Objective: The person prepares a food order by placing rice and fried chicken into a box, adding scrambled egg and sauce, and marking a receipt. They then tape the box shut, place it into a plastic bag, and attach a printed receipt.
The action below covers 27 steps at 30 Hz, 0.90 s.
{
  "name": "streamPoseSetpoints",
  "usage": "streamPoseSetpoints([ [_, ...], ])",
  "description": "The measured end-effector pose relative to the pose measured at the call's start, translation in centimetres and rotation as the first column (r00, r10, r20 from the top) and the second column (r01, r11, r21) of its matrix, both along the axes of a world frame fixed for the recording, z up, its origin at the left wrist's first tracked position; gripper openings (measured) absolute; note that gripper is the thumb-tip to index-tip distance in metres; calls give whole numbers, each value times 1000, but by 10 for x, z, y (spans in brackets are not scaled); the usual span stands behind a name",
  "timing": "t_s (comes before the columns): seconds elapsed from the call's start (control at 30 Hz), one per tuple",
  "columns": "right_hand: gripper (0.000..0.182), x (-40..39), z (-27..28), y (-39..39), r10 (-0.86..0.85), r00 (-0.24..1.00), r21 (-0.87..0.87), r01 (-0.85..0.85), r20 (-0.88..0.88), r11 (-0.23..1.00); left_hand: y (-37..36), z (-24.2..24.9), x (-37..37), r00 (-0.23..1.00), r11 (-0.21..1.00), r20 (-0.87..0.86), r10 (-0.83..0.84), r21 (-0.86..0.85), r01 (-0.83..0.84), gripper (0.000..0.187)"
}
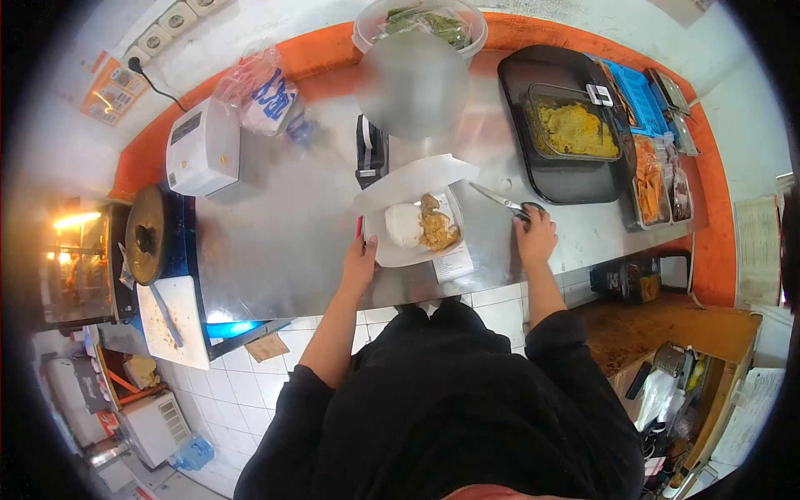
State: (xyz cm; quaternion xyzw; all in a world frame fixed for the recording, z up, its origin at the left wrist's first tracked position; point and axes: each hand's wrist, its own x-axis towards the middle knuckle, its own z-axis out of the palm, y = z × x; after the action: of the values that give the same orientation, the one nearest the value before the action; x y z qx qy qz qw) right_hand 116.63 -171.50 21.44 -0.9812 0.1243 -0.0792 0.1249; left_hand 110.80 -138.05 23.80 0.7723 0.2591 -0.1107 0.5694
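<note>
My right hand (pixel 536 237) is at the front of the steel table, its fingers closed at the black handles of the scissors (pixel 497 197), whose blades point towards the food box. In my left hand (pixel 359 260) is a slim red item (pixel 360 227), held upright at the box's left edge; its kind is too small to make out. Between my hands sits an open white paper food box (pixel 385 252) with its lid folded back. Inside lie a mound of white rice (pixel 404 225) and a brown-yellow fried piece (pixel 438 227). A printed paper slip (pixel 453 262) lies at the box's front right corner.
A black tray (pixel 533 179) bears a container of yellow food (pixel 572 129) at the right. Behind the box stand a black device (pixel 371 150) and a blurred round shape (pixel 412 87). A white printer-like box (pixel 202 148) and plastic bag (pixel 265 100) are left; a knife (pixel 166 315) lies on a cutting board (pixel 187 342).
</note>
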Motion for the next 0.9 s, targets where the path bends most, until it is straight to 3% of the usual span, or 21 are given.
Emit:
streamPoseSetpoints([
  [0.07, 37, 0, 3, -10, -22, 1000, 62, 20, 22, 998, 1, 6, 3, 996, 994, -44, -81, 65, 84, 43],
  [0.1, 37, -4, 6, -14, 30, 989, 12, -32, 146, 999, 3, 1, 3, 995, 994, -38, -88, 61, 90, 43],
  [0.13, 37, -2, 7, -20, 24, 988, 6, -25, 152, 1000, 7, -9, -1, 998, 998, 43, -54, 30, 53, 44],
  [0.2, 36, -1, 5, -42, -187, 910, 342, 53, 370, 938, 15, -16, -9, 992, 1000, 124, -25, -12, 27, 45],
  [0.23, 43, 1, 5, -56, -345, 913, 592, 158, 217, 790, 21, -14, -15, 995, 998, 102, -20, -55, 26, 46],
  [0.27, 43, 7, 5, -70, -349, 910, 588, 160, 223, 793, 25, -12, -20, 997, 995, 80, -15, -98, 23, 46],
  [0.3, 51, 13, 5, -85, -435, 899, 797, 294, -43, 528, 28, -10, -26, 997, 994, 81, -19, -102, 27, 46],
  [0.33, 59, 19, 4, -96, -419, 850, 880, 430, -320, 201, 31, -6, -34, 992, 992, 125, -24, -121, 40, 44],
  [0.37, 71, 29, 2, -101, -356, 877, 887, 412, -323, 209, 33, -4, -40, 985, 989, 172, -23, -137, 47, 43],
  [0.4, 71, 42, 1, -107, -344, 882, 889, 407, -323, 211, 34, -3, -46, 985, 990, 174, -12, -134, 35, 43],
  [0.47, 70, 67, -5, -117, -422, 790, 894, 364, -444, -260, 32, 1, -57, 965, 988, 259, 50, -151, -10, 38],
  [0.6, 60, 94, -26, -133, -396, 837, 919, 287, -378, -270, 12, 13, -69, 948, 986, 274, 160, -90, -141, 35],
  [0.63, 56, 99, -26, -133, -422, 835, 935, 292, -352, -203, 2, 18, -71, 927, 978, 311, 208, -86, -190, 33],
  [0.73, 55, 92, -15, -122, -437, 844, 942, 211, -311, -262, -31, 35, -77, 865, 951, 405, 295, -38, -307, 30],
  [0.8, 44, 79, -2, -108, -425, 873, 969, 189, -240, -160, -56, 39, -72, 813, 935, 485, 321, -27, -354, 29],
  [0.87, 34, 73, 26, -98, -403, 913, 998, 51, -63, -42, -81, 41, -69, 717, 880, 587, 377, 16, -475, 29],
  [0.9, 34, 81, 48, -97, -404, 913, 999, 38, -49, -35, -95, 43, -65, 710, 880, 593, 380, 4, -474, 29],
])
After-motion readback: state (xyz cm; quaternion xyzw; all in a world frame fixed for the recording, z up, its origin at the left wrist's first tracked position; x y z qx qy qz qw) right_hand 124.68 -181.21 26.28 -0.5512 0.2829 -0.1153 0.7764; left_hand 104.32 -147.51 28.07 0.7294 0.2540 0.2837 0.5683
